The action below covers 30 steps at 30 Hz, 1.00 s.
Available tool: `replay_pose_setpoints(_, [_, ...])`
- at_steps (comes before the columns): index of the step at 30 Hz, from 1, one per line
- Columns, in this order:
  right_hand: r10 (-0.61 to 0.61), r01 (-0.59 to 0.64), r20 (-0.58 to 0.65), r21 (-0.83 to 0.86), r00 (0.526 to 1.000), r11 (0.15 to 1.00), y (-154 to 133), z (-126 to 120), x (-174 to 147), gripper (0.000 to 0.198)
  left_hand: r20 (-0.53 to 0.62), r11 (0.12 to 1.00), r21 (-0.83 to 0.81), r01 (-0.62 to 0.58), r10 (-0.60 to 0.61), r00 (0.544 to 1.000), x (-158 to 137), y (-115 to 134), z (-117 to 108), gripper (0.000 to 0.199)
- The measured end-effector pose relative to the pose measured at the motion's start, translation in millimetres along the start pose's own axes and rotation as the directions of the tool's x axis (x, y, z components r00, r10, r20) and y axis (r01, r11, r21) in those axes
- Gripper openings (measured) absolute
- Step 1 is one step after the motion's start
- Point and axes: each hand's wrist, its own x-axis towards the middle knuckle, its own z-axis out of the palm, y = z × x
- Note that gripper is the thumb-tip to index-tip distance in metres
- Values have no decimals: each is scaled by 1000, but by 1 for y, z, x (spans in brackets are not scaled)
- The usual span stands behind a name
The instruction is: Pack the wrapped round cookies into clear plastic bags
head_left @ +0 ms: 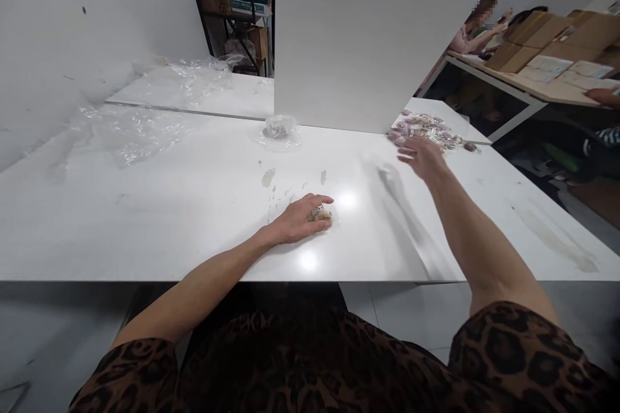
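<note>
My left hand [301,218] rests on the white table with thumb and fingers curved around a small clear packet [320,214]. Brownish and pale bits show inside it; their kind is too small to make out. Farther right, my right hand [420,155] is stretched out with its fingers apart, at the near edge of a pile of small wrapped pieces [429,126] in pinkish and brown tones. Nothing shows in its fingers, and whether they touch the pile I cannot tell. A crumpled clear bag [279,132] with something greyish inside sits in front of the upright panel.
A tall white panel [339,39] stands across the back of the table [145,232]. Crumpled clear plastic bags [145,132] spread over the left side. Beyond to the right, a person [477,29] is at another table with cardboard boxes [533,39]. A loaded rack [227,6] stands behind.
</note>
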Motion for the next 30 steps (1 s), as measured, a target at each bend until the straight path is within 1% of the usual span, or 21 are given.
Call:
replay_pose_setpoints(1, [44, -45, 26, 41, 999, 998, -2, 13, -28, 42, -30, 1000, -25, 5, -6, 1000, 1, 0, 1, 57])
replay_pose_setpoints(2, [115, -131, 123, 138, 986, 982, -7, 27, -59, 42, -62, 999, -49, 8, -11, 998, 1, 1, 3, 60])
replay_pose_setpoints(3, [164, -217, 252, 201, 954, 955, -12, 41, -90, 44, -89, 998, -70, 5, -11, 996, 2, 1, 5, 63])
replay_pose_setpoints(5, [196, -341, 469, 245, 861, 908, -26, 66, -147, 48, -122, 993, -113, -26, 12, 992, 4, 1, 9, 70])
replay_pose_setpoints(6, [194, -381, 550, 249, 813, 891, -33, 77, -171, 49, -125, 990, -131, -50, 33, 992, 4, 0, 11, 72])
replay_pose_setpoints(7, [177, -401, 607, 255, 774, 880, -39, 86, -191, 47, -122, 987, -144, -76, 58, 991, 5, -2, 13, 74])
replay_pose_setpoints(9, [154, -435, 656, 290, 739, 853, -47, 101, -216, 37, -107, 982, -138, -127, 113, 988, 6, -7, 16, 74])
replay_pose_setpoints(10, [153, -450, 662, 305, 733, 840, -50, 106, -224, 34, -101, 981, -120, -155, 143, 985, 7, -10, 18, 74])
replay_pose_setpoints(13, [183, -488, 639, 341, 748, 804, -52, 116, -233, 35, -90, 966, -66, -250, 244, 966, 9, -19, 22, 79])
replay_pose_setpoints(16, [258, -534, 568, 395, 782, 748, -48, 114, -235, 32, -62, 956, -69, -287, 283, 957, 11, -20, 25, 89])
replay_pose_setpoints(19, [417, -576, 408, 443, 812, 687, -36, 97, -223, 28, -78, 961, -83, -263, 257, 963, 12, -16, 27, 89])
replay_pose_setpoints(21, [503, -573, 278, 463, 818, 676, -25, 78, -195, 22, -129, 965, -74, -251, 241, 962, 13, -15, 26, 83])
replay_pose_setpoints(23, [555, -548, 146, 485, 819, 681, -17, 56, -149, 18, -173, 969, -54, -239, 227, 958, 14, -17, 24, 77])
replay_pose_setpoints(25, [571, -491, 2, 512, 821, 705, -15, 35, -90, 17, -198, 972, -34, -233, 222, 955, 15, -21, 21, 72])
replay_pose_setpoints(26, [569, -421, -144, 532, 810, 734, -16, 26, -60, 18, -206, 973, -25, -229, 219, 954, 16, -23, 19, 69])
replay_pose_setpoints(27, [523, -322, -268, 542, 809, 776, -18, 18, -31, 17, -216, 975, -17, -223, 214, 952, 17, -26, 17, 67])
replay_pose_setpoints(28, [492, -269, -323, 540, 809, 797, -20, 12, -6, 15, -230, 976, -8, -217, 209, 950, 17, -28, 15, 66])
replay_pose_setpoints(30, [481, -246, -379, 522, 791, 816, -22, 9, 28, 13, -267, 979, 8, -205, 200, 943, 18, -31, 12, 65])
